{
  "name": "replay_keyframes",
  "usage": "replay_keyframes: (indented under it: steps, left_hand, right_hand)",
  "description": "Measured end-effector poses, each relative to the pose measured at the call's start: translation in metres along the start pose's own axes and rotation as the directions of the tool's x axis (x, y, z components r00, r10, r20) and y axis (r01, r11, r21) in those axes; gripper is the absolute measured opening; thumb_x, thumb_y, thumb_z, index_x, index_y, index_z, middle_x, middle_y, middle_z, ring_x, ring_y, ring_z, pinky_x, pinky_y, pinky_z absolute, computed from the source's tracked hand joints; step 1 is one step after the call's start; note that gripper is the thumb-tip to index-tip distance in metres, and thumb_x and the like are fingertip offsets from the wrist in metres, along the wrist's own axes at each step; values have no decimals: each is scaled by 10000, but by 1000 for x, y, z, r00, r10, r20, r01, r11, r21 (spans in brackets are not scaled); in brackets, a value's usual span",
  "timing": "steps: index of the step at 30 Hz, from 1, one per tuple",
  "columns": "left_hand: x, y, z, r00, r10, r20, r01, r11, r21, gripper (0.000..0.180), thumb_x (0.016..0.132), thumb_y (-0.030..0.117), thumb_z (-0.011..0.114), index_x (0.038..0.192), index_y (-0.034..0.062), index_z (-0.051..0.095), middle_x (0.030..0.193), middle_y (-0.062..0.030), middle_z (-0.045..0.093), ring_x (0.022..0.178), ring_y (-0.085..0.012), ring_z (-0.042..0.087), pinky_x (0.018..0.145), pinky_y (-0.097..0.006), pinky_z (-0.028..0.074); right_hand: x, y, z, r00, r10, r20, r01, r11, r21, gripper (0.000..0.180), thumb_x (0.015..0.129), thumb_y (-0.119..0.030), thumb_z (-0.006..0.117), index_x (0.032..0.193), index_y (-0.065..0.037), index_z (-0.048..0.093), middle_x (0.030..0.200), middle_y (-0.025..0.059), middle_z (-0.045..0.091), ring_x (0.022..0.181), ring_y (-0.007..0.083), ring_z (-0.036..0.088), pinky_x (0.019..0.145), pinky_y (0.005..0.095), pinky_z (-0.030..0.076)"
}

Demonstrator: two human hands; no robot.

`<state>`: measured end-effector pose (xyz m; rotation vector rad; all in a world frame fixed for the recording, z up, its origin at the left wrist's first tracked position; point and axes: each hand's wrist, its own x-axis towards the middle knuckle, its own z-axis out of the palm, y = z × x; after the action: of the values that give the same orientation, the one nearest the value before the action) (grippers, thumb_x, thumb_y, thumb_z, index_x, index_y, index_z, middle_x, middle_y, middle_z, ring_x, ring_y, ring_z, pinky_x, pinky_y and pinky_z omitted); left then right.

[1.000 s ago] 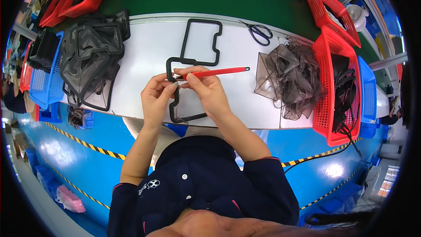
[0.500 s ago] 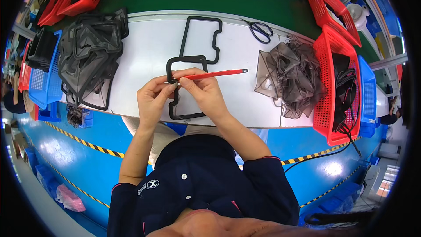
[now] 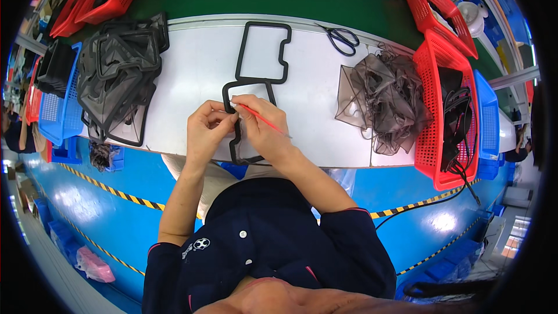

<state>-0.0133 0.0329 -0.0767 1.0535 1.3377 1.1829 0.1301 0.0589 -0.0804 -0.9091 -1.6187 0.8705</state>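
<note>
A black rubber gasket frame (image 3: 241,88) lies on the white table (image 3: 197,70) in front of me. My left hand (image 3: 204,131) pinches its left edge. My right hand (image 3: 264,128) holds a thin red tool (image 3: 263,118) like a pen, its tip at the gasket's edge near my left fingers. A second black gasket frame (image 3: 263,52) lies flat just beyond, empty inside.
A heap of untrimmed black gaskets (image 3: 119,72) sits at the left, a pile of grey film scraps (image 3: 381,96) at the right. Black scissors (image 3: 343,38) lie at the far edge. Red baskets (image 3: 444,93) and blue bins (image 3: 58,104) flank the table.
The red tool has swung from lying level, pointing right, to slanting down toward my right wrist. Both hands stay on the gasket.
</note>
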Motion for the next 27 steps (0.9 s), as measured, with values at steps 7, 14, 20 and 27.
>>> replay_keyframes:
  steps: [7,14,20,27]
  left_hand:
    - [4,0,-6,999,-32,-7,32,999,6,125,813,77,643,875,10,559,716,-58,638,632,-96,599,590,-210,494]
    - [15,-2,-47,977,35,-209,15,972,233,90,778,69,588,756,16,518,596,-18,539,493,-62,485,452,-210,388]
    - [20,-1,-63,954,68,-292,78,885,460,96,744,70,520,699,17,455,509,-49,490,425,-96,449,408,-248,350]
    - [23,1,-85,946,-62,-317,165,937,309,111,780,99,544,735,37,464,520,-47,523,393,-98,468,352,-243,356]
  right_hand:
    - [1,3,-11,994,89,-65,-93,994,-61,100,838,-38,591,934,-19,609,785,132,626,672,269,591,598,322,463]
    - [-4,11,-97,967,-157,-202,33,860,-509,105,819,5,593,914,-31,621,802,137,628,715,284,609,633,327,482]
    - [1,13,-230,852,-187,-490,-292,607,-739,77,872,-46,566,925,-13,611,750,115,610,689,209,582,655,316,468]
    - [-2,17,-264,874,-76,-480,-439,300,-847,158,906,-158,532,954,-39,624,800,192,628,726,323,620,652,371,476]
